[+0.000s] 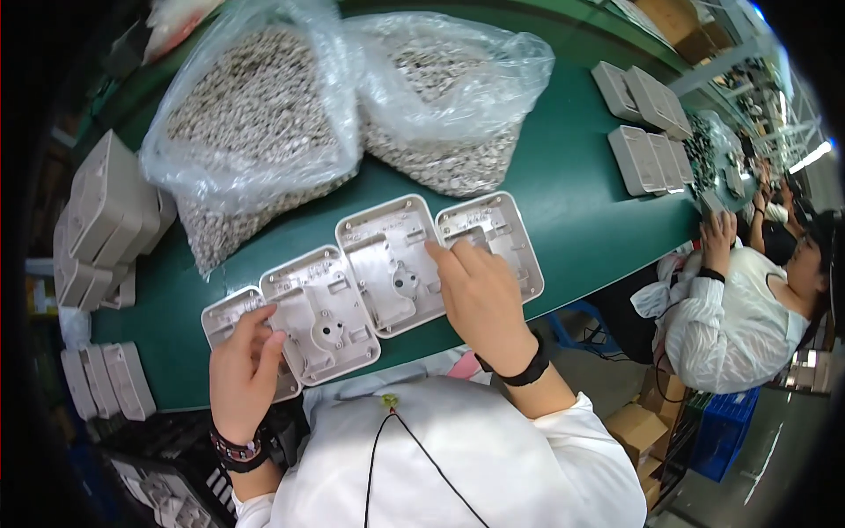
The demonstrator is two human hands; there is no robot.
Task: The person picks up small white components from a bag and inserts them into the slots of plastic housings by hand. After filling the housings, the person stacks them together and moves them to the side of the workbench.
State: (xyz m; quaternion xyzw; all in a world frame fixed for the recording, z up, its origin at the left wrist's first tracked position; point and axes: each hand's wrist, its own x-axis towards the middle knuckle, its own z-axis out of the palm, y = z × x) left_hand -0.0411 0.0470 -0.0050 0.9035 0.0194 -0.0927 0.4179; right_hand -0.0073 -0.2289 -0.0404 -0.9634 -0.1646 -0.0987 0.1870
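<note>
Four pale grey plastic housings lie open side up in a slanting row on the green table. My left hand (244,374) is over the leftmost housing (231,310), covering part of it. Its fingers are apart and bent, with the tips by the edge of the second housing (308,299). My right hand (480,304) reaches across the right end of the row. Its fingertips are drawn together near the right wall of the third housing (387,255), and its palm hides part of the rightmost housing (515,231). Whatever the right fingertips hold is too small or hidden.
Two clear plastic bags (255,114) (440,132) full of small light pieces stand behind the row. Stacked housings (106,202) rise at the left, with more housings (647,158) at the far right. A co-worker (731,317) sits at the right along the green table (572,224).
</note>
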